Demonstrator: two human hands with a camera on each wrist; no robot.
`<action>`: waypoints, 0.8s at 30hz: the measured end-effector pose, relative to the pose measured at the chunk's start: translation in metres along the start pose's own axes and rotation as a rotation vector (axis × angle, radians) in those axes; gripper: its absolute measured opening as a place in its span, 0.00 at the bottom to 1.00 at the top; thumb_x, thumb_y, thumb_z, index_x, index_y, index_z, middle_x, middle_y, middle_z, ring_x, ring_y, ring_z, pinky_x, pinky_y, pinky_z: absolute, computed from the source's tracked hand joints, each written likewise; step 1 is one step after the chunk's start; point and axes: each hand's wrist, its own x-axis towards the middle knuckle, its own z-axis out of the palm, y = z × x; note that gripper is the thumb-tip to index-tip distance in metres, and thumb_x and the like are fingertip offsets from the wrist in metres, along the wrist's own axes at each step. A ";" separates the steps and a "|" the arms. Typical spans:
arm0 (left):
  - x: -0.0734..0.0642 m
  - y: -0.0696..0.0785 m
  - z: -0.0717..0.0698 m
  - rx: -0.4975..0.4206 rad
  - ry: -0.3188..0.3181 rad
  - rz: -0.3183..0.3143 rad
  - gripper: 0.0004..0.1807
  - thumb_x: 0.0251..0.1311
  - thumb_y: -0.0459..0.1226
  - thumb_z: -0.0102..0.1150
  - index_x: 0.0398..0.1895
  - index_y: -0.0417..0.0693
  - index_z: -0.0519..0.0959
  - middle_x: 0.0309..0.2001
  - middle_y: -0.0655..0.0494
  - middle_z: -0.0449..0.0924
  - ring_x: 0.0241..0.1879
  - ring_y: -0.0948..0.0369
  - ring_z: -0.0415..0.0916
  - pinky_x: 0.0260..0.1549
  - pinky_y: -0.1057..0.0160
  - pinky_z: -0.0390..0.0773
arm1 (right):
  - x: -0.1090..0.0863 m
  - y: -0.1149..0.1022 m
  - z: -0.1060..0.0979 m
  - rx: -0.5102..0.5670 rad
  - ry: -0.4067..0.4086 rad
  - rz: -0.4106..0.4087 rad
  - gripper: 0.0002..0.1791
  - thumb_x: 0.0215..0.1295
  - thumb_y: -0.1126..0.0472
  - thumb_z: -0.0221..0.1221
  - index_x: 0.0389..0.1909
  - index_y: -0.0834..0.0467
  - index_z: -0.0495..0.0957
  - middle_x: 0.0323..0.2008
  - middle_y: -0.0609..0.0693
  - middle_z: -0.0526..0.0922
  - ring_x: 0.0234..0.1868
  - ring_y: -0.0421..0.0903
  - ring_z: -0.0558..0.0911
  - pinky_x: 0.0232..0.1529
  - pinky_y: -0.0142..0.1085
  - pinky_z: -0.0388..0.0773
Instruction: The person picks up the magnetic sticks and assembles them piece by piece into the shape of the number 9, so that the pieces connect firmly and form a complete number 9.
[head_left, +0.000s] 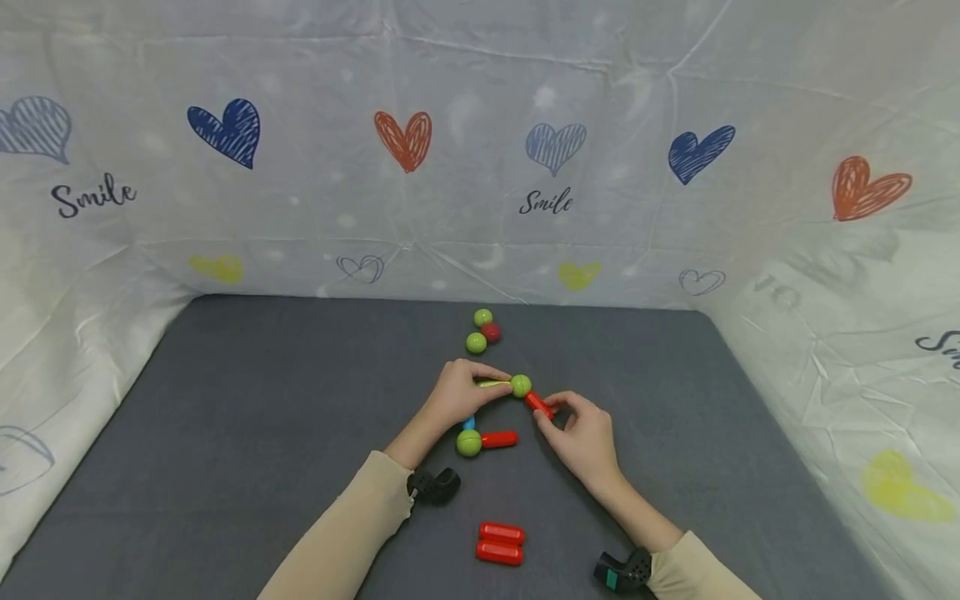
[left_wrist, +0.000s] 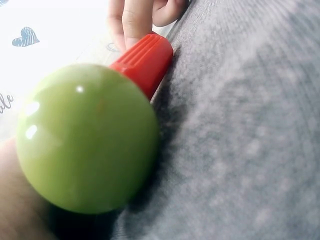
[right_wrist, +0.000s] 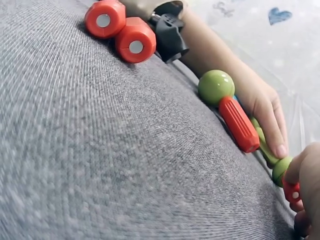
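With thumb and fingers, my left hand [head_left: 459, 392] pinches a yellow-green magnetic rod [head_left: 492, 383] that ends at a green ball [head_left: 521, 385]. On that ball's other side is a red magnetic rod [head_left: 538, 404], its far end pinched by my right hand [head_left: 585, 437]. A blue rod [head_left: 468, 422], partly hidden by the left hand, runs down to a nearer green ball [head_left: 468, 443]. From this ball a second red rod [head_left: 499, 439] points right, its free end open to view. The right wrist view shows that rod [right_wrist: 239, 124] lying along the grey cloth, beside the left hand.
Two loose red rods [head_left: 500, 543] lie side by side near the front, silver discs in their ends. Farther back, two green balls [head_left: 476, 342] and a dark red ball [head_left: 491, 332] sit together. A white printed curtain [head_left: 465, 208] stands behind the grey tabletop [head_left: 300, 417].
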 end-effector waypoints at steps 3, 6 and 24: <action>0.000 0.000 0.000 0.002 0.003 0.000 0.11 0.65 0.48 0.75 0.47 0.59 0.94 0.43 0.59 0.93 0.43 0.60 0.88 0.41 0.60 0.84 | 0.000 -0.001 0.001 -0.016 -0.023 -0.025 0.08 0.61 0.62 0.77 0.39 0.55 0.87 0.32 0.48 0.87 0.12 0.32 0.64 0.13 0.30 0.63; 0.001 0.000 0.000 0.007 0.006 0.003 0.11 0.65 0.48 0.75 0.47 0.59 0.94 0.43 0.59 0.93 0.44 0.60 0.88 0.42 0.60 0.85 | -0.001 -0.002 0.001 -0.025 -0.048 -0.054 0.10 0.61 0.60 0.78 0.39 0.54 0.87 0.31 0.46 0.87 0.12 0.32 0.64 0.14 0.30 0.63; 0.000 0.001 0.001 -0.003 0.014 0.001 0.11 0.64 0.47 0.76 0.47 0.58 0.94 0.42 0.59 0.93 0.42 0.60 0.88 0.40 0.61 0.84 | -0.003 0.000 0.003 0.016 -0.132 -0.200 0.14 0.61 0.64 0.76 0.47 0.57 0.87 0.34 0.47 0.88 0.15 0.29 0.65 0.16 0.27 0.64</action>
